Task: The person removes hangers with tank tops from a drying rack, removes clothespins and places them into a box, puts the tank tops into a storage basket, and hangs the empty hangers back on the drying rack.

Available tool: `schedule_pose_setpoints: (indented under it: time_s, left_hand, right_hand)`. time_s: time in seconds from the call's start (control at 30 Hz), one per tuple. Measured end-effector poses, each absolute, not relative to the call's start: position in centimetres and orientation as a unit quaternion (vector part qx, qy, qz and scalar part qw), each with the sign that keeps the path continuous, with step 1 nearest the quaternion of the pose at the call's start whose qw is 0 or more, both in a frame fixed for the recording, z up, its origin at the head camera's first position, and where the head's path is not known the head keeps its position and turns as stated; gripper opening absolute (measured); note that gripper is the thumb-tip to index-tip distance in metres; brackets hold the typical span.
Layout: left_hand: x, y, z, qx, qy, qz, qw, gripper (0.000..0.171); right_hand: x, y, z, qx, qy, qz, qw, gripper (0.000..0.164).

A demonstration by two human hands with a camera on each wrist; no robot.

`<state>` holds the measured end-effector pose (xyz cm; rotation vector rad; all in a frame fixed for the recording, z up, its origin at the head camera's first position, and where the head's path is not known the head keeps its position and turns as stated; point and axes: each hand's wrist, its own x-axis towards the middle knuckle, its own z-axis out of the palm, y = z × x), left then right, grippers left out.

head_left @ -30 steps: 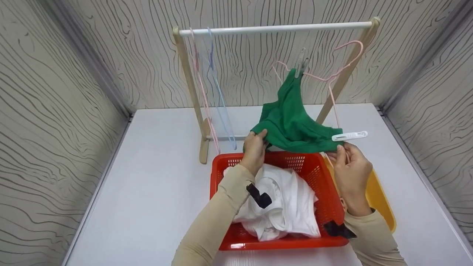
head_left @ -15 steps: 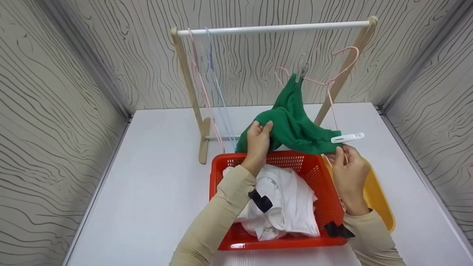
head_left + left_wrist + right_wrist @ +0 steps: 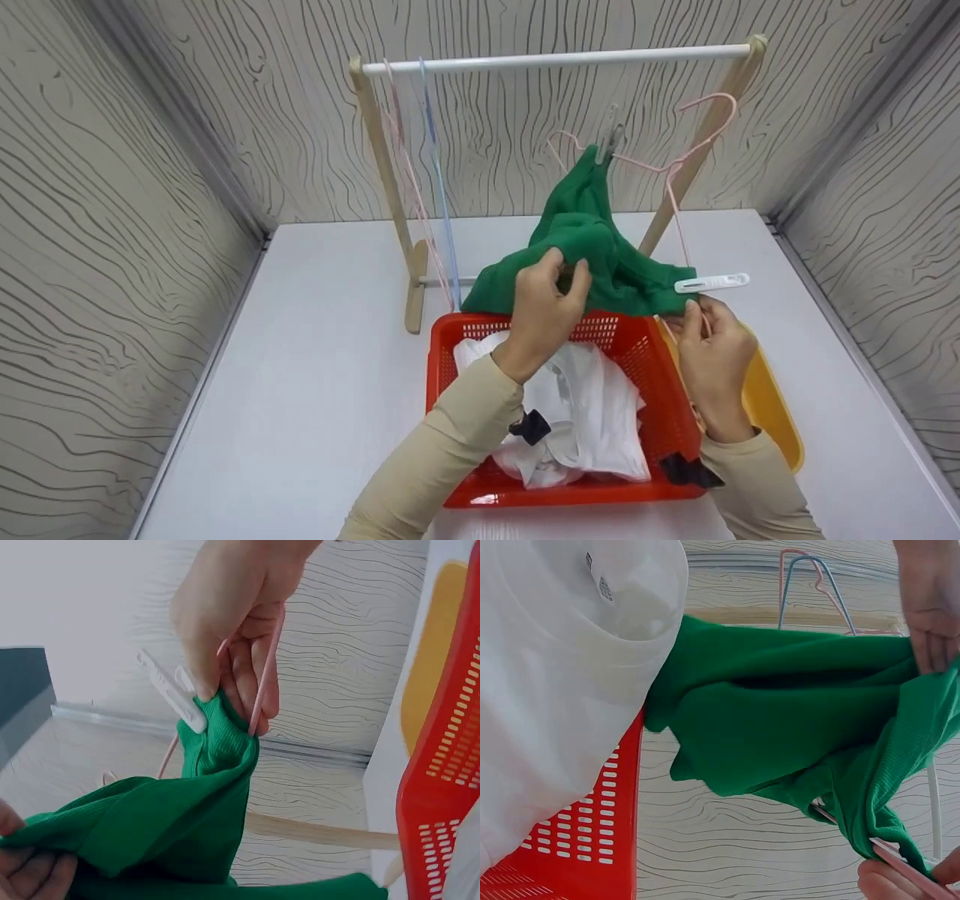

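Note:
A green top (image 3: 574, 240) with a ribbed edge hangs bunched from a pink hanger (image 3: 641, 161). A grey clothespin (image 3: 609, 146) grips its far end; a white clothespin (image 3: 712, 283) is on its near right end. My left hand (image 3: 551, 307) pinches a fold midway along the cloth, thumb above and fingers below in the left wrist view. With thumb and fingers, my right hand (image 3: 716, 349) holds the hanger's pink bar and the cloth edge just below the white clothespin. In the right wrist view, the green cloth (image 3: 780, 720) stretches between both hands and the basket side.
Below the hands stands a red basket (image 3: 570, 493) with white clothes (image 3: 600, 405) in it. A yellow tray (image 3: 772, 409) is partly hidden to its right. Behind, a rack with a white rail (image 3: 555, 58) carries a pink hanger (image 3: 409, 172) and a blue hanger (image 3: 441, 172) at its left.
My left hand has shifted right along the green top and changed its hold on the cloth. The top's loose part now spreads further left above the basket rim. My right hand stays nearly still.

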<state>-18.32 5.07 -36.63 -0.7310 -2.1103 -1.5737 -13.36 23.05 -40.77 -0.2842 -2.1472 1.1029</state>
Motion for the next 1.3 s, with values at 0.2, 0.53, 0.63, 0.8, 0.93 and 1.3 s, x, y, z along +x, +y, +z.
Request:
schedule_pose_setpoints:
  time_s: [0.2, 0.53, 0.63, 0.8, 0.93, 1.3]
  left_hand:
    - [-16.2, 5.4, -38.1, -0.329, -0.848, -0.358, 0.212, 0.017]
    - [-15.9, 5.4, -41.8, -0.369, -0.895, -0.243, 0.060, 0.016]
    - [-16.3, 5.0, -42.5, -0.347, -0.896, -0.274, 0.037, 0.017]
    - [-17.0, 3.8, -42.9, -0.322, -0.900, -0.290, 0.053, 0.016]
    - [-17.9, 2.9, -43.1, -0.301, -0.900, -0.307, 0.079, 0.012]
    - [-20.2, 0.0, -44.4, -0.242, -0.950, -0.197, 0.028, 0.053]
  right_hand:
    - [-13.5, 23.1, -41.4, -0.090, -0.838, 0.410, 0.350, 0.020]
    - [-13.2, 23.4, -42.1, -0.087, -0.860, 0.403, 0.302, 0.024]
    - [-13.3, 23.5, -42.2, -0.085, -0.862, 0.402, 0.298, 0.025]
    - [-13.4, 23.6, -42.3, -0.078, -0.860, 0.401, 0.306, 0.023]
    - [-13.4, 23.5, -42.3, -0.078, -0.859, 0.403, 0.307, 0.023]
    - [-13.5, 23.7, -42.1, -0.083, -0.861, 0.387, 0.320, 0.019]
